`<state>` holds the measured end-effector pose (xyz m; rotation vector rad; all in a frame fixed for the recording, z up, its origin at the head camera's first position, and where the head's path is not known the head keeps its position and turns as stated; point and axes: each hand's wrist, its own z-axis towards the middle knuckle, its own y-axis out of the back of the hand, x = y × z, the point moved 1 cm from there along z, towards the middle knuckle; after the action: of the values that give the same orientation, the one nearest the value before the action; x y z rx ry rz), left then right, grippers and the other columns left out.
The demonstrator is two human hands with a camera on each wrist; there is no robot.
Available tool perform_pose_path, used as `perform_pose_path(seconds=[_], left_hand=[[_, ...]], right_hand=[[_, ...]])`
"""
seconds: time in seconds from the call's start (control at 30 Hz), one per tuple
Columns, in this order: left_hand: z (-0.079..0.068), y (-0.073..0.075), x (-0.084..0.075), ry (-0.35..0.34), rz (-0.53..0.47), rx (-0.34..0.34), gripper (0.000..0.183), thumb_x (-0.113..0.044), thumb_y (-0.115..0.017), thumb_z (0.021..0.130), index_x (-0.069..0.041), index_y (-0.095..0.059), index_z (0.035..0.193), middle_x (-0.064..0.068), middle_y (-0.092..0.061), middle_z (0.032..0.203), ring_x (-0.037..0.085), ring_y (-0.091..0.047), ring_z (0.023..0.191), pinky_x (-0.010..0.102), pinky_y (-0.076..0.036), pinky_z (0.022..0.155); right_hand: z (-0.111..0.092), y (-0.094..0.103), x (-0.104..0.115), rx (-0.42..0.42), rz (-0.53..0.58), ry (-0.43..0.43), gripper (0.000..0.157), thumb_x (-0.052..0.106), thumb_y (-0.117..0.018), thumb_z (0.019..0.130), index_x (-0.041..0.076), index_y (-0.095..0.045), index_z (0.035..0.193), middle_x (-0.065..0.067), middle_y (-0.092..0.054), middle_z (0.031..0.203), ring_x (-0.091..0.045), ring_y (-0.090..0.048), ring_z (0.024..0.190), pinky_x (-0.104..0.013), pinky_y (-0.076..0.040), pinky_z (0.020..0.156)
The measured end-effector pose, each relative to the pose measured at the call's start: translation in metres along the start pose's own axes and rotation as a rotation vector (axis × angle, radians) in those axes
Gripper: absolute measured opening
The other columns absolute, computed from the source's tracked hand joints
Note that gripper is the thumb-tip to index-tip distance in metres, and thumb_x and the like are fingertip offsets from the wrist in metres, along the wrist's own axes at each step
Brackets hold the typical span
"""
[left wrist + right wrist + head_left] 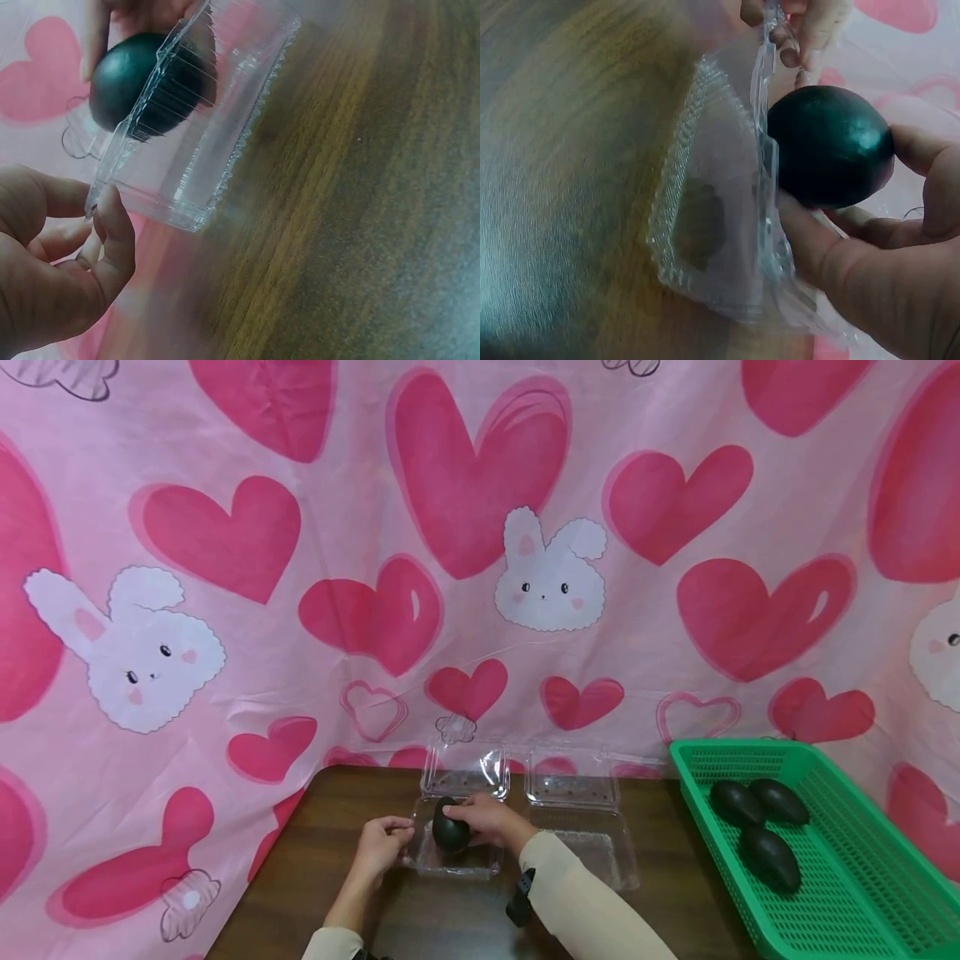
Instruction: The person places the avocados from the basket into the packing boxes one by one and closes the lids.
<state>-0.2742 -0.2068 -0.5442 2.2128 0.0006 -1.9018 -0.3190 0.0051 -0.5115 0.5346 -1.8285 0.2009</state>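
A dark avocado [450,831] is held by my right hand [489,818] at the open, clear plastic clamshell container [457,868] on the left. The right wrist view has the thumb and fingers around the avocado [832,146], which lies partly inside the container's rim. At the near left corner, my left hand [381,845] pinches the container's edge; the left wrist view shows its thumb and fingertips meeting on the clear rim [101,184]. The container's hinged lid [465,777] stands raised at the back. Part of the avocado's underside is hidden.
A second open clear clamshell [592,843] lies to the right, its lid [572,785] raised. Farther right stands a green plastic basket [847,868] with three dark avocados [770,858]. Behind the wooden table [300,893] hangs a pink heart-patterned cloth [465,635].
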Motion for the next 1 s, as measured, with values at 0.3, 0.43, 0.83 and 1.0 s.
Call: perform_pose_path(seconds=[0.3, 0.43, 0.83, 1.0], left_hand=[[-0.001, 0.000, -0.002, -0.003, 0.003, 0.005, 0.021, 0.003, -0.064, 0.096, 0.017, -0.065, 0.112, 0.009, -0.062, 0.079, 0.014, -0.051, 0.057, 0.026, -0.054, 0.048], [-0.002, 0.000, -0.004, 0.013, 0.015, 0.006, 0.021, 0.002, -0.064, 0.096, 0.015, -0.066, 0.114, 0.012, -0.063, 0.081, 0.015, -0.051, 0.058, 0.026, -0.055, 0.049], [-0.003, 0.000, -0.005, 0.020, 0.015, 0.011, 0.023, 0.002, -0.065, 0.097, 0.016, -0.065, 0.115, 0.014, -0.064, 0.082, 0.016, -0.051, 0.058, 0.027, -0.054, 0.049], [-0.003, 0.001, -0.004, 0.020, 0.014, 0.012, 0.023, 0.000, -0.065, 0.097, 0.016, -0.065, 0.115, 0.013, -0.063, 0.081, 0.016, -0.051, 0.058, 0.027, -0.054, 0.049]], right_hand=[[0.008, -0.010, -0.010, 0.001, 0.003, -0.004, 0.040, 0.028, -0.069, 0.098, -0.009, -0.065, 0.113, -0.015, -0.065, 0.104, -0.027, -0.068, 0.093, -0.051, -0.063, 0.085], [0.010, -0.014, -0.012, -0.014, 0.001, -0.001, 0.035, 0.026, -0.069, 0.098, -0.008, -0.064, 0.107, -0.013, -0.064, 0.098, -0.027, -0.069, 0.089, -0.050, -0.064, 0.081], [0.007, -0.018, -0.010, -0.074, -0.099, -0.024, 0.040, 0.031, -0.070, 0.099, -0.008, -0.064, 0.102, -0.014, -0.062, 0.095, -0.028, -0.070, 0.083, -0.049, -0.065, 0.075], [0.008, -0.020, -0.012, -0.080, -0.117, -0.007, 0.041, 0.034, -0.069, 0.099, -0.007, -0.064, 0.101, -0.012, -0.061, 0.093, -0.027, -0.070, 0.078, -0.046, -0.066, 0.072]])
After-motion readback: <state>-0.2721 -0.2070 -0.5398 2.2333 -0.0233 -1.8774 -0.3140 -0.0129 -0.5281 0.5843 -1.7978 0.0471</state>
